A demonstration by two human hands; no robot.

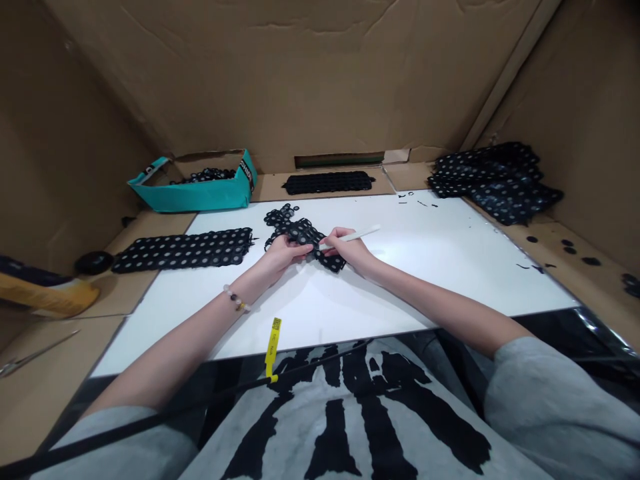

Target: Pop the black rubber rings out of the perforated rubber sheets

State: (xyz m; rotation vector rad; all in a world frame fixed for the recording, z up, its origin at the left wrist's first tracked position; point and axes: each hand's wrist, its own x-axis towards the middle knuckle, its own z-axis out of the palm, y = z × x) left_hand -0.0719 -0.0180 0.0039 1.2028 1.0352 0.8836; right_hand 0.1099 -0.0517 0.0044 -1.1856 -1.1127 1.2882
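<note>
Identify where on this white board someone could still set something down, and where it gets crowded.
The white board is bare right of the right hand, up to the black scraps at the far edge, and in front of both hands. Crowded: around the left hand and the black perforated sheet under both hands, and at the left edge by a second sheet.

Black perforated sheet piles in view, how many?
4: black perforated pile between left hand and right hand on the white rectangular board; flat one left of board; flat one behind board; layered one at right, may hide more.
</note>
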